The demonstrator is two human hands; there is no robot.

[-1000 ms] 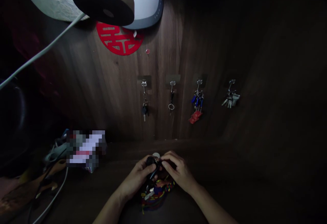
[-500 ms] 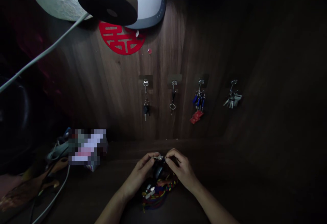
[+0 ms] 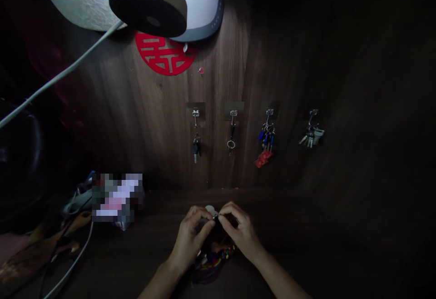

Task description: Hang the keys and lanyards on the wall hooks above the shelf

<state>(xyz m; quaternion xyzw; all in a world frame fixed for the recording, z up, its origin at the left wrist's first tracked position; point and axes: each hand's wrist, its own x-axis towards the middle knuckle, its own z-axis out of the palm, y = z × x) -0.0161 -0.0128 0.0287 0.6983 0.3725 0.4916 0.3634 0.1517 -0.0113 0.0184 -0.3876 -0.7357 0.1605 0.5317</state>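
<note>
Metal ring [image 3: 215, 216] is pinched narrowly between the fingertips of the left hand [image 3: 190, 240] and right hand [image 3: 241, 233], above a multicoloured woven strap [image 3: 218, 262] on a dark desk [image 3: 306, 226].

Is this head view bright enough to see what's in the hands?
Head view: dim; the left hand and right hand show, but what they pinch is too dark to identify; the wooden wall bows from lens distortion; a patch at left is pixelated.

keys [image 3: 311, 136] hang from adhesive wall hooks [image 3: 233, 113] on a dark wood panel [image 3: 340, 108] (a red felt emblem [image 3: 165, 53] sits above).
</note>
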